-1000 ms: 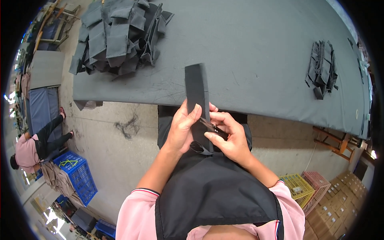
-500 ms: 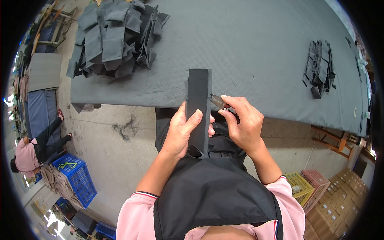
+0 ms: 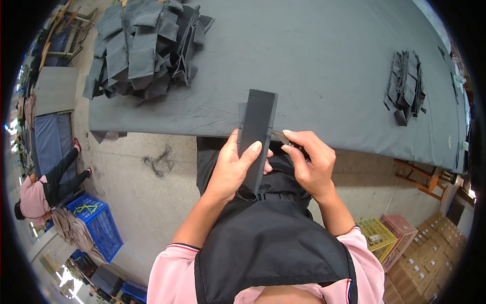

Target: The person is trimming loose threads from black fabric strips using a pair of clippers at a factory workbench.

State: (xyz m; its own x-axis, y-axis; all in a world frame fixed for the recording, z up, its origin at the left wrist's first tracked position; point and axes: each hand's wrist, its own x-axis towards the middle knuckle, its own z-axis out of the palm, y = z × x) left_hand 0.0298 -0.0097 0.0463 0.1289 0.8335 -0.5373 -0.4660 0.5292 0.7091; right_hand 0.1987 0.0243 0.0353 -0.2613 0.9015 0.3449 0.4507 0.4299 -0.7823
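Fabric strip (image 3: 259,116) sits pinched in the left hand (image 3: 228,169), far end over the table (image 3: 334,106); right hand (image 3: 316,161) pinches small snips (image 3: 280,137) beside it. Remotely, I'd hold it taut and angle the tips away from the cloth.

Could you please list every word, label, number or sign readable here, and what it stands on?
No text can be read.
Labelled cardboard boxes: the print is too small to read.
Dark fabric strip in the left hand: no writing visible.
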